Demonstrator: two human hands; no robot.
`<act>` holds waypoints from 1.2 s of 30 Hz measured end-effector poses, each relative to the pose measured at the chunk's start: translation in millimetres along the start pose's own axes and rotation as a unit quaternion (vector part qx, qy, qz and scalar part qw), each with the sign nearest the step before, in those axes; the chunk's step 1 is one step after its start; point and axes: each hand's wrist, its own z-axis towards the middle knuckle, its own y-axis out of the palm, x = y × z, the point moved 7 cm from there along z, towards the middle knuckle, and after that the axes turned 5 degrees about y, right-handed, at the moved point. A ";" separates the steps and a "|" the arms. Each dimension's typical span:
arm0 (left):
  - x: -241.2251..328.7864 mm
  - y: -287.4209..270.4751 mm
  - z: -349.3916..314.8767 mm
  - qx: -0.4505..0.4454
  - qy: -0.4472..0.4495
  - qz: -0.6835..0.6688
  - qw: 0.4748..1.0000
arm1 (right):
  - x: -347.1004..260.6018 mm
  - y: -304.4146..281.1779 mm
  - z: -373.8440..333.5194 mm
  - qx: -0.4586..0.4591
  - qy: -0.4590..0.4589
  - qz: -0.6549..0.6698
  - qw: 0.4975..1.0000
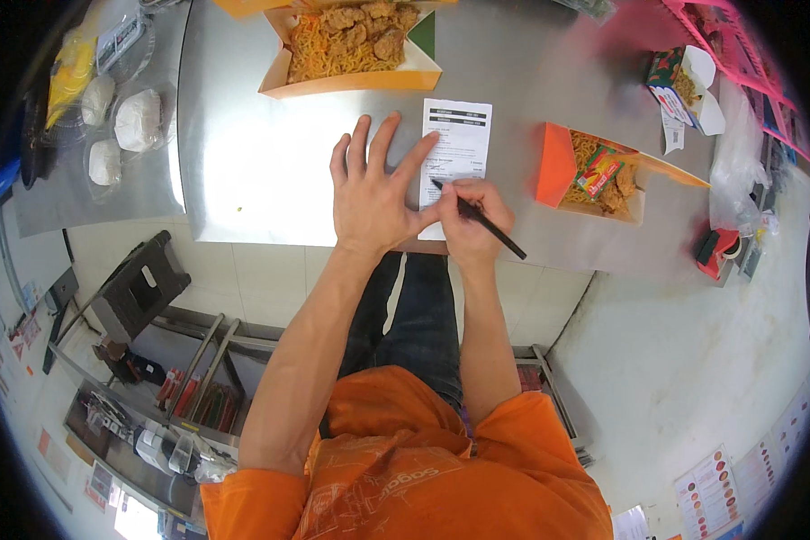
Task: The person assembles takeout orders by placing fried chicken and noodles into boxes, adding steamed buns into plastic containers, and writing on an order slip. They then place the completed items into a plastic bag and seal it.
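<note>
A printed paper receipt lies on the steel table near its front edge. My left hand is spread out, its index fingertip and thumb resting on the receipt and the other fingers on the metal beside it. Between the fingers of my right hand is a black pen. The pen's tip touches the receipt, or hovers just over it; I cannot tell which. Part of the receipt's lower half is hidden behind both hands.
An orange box of noodles and fried chicken stands at the far side. Right of the receipt is a smaller noodle box with a sauce sachet. Farther right are a small carton and a tape dispenser. White wrapped bundles lie left.
</note>
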 end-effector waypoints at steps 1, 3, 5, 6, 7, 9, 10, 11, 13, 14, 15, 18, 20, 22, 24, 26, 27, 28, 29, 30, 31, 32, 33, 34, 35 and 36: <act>-1.0 0.7 -0.4 0.002 0.000 0.002 1.000 | 1.4 -0.4 0.1 0.008 0.008 0.004 1.000; -1.4 1.7 -1.2 0.005 0.004 0.007 1.000 | 1.5 1.6 0.4 0.005 0.006 -0.001 1.000; -1.3 2.5 -1.3 0.003 0.007 0.010 1.000 | -0.3 4.3 1.0 -0.010 -0.007 -0.017 1.000; -0.9 2.9 -1.2 -0.001 0.008 0.009 1.000 | -2.1 3.9 1.3 -0.011 -0.017 -0.018 1.000; -0.4 3.1 -0.9 -0.005 0.008 0.008 1.000 | -2.5 2.8 1.9 -0.009 -0.017 -0.020 1.000; 1.1 2.1 -0.4 -0.007 0.012 0.020 1.000 | -2.3 -0.2 2.6 -0.012 -0.008 -0.014 1.000; 0.9 3.3 -0.2 -0.019 0.008 0.026 0.999 | -1.2 -1.4 3.1 -0.017 0.002 -0.008 1.000; 1.6 2.6 0.0 -0.015 0.011 0.015 1.000 | -1.1 -1.9 3.1 -0.029 0.005 -0.001 1.000; 0.9 2.7 -0.3 -0.017 0.007 0.006 1.000 | 0.1 -15.4 2.6 0.040 0.009 0.076 0.996; 0.7 2.4 -0.5 -0.013 0.007 0.001 1.000 | 4.8 -22.5 1.6 0.088 0.033 0.117 0.989; 0.6 2.1 -0.8 -0.006 0.010 0.000 1.000 | 0.7 -17.1 1.4 0.046 0.008 0.061 0.997; -0.6 5.5 -1.2 -0.008 0.011 0.006 1.000 | -0.5 -3.4 0.1 -0.025 -0.019 -0.008 0.999; -0.8 7.3 -1.3 -0.009 0.009 0.021 1.000 | 1.0 -2.1 -1.1 -0.019 -0.019 0.005 1.000; 0.2 7.7 -1.1 -0.005 0.009 0.036 0.999 | -0.8 0.8 -2.7 -0.024 -0.040 -0.041 0.998; 0.4 7.6 -1.0 -0.004 0.003 0.028 1.000 | -1.8 -3.9 -4.1 0.017 -0.050 -0.064 0.997; 1.2 7.7 -1.0 -0.013 0.003 0.025 1.000 | -1.4 -13.9 -5.9 0.080 -0.048 -0.048 0.994; 1.6 8.3 -0.9 -0.023 0.006 0.026 0.999 | -1.4 -21.0 -7.8 0.118 -0.049 -0.021 0.992; 1.9 8.9 -1.0 -0.033 0.009 0.027 0.999 | 1.1 -23.9 -8.2 0.136 -0.037 -0.010 0.990; 1.9 8.4 -0.8 -0.032 0.009 0.026 0.999 | 2.7 -27.8 -9.4 0.146 -0.029 0.016 0.989; 1.5 8.0 -0.7 -0.031 0.009 0.025 0.999 | 4.6 -29.2 -9.5 0.151 -0.027 0.046 0.987; 1.1 8.3 -0.7 -0.030 0.008 0.024 0.999 | 5.4 -30.3 -10.1 0.147 -0.028 0.070 0.986; 0.5 7.5 -0.5 -0.022 0.007 0.021 1.000 | 7.4 -31.6 -10.0 0.152 -0.024 0.097 0.983; 0.0 7.3 -0.8 -0.015 0.005 0.017 1.000 | 5.6 -27.2 -9.5 0.118 -0.036 0.079 0.989; -0.6 7.6 -1.0 -0.013 0.003 0.017 1.000 | 4.4 -23.9 -8.8 0.094 -0.042 0.065 0.993; -0.9 7.5 -1.6 -0.009 0.003 0.016 1.000 | 3.4 -19.7 -8.6 0.069 -0.049 0.052 0.995; -1.1 7.9 -1.9 -0.010 0.003 0.016 1.000 | 2.9 -16.1 -8.1 0.046 -0.047 0.038 0.997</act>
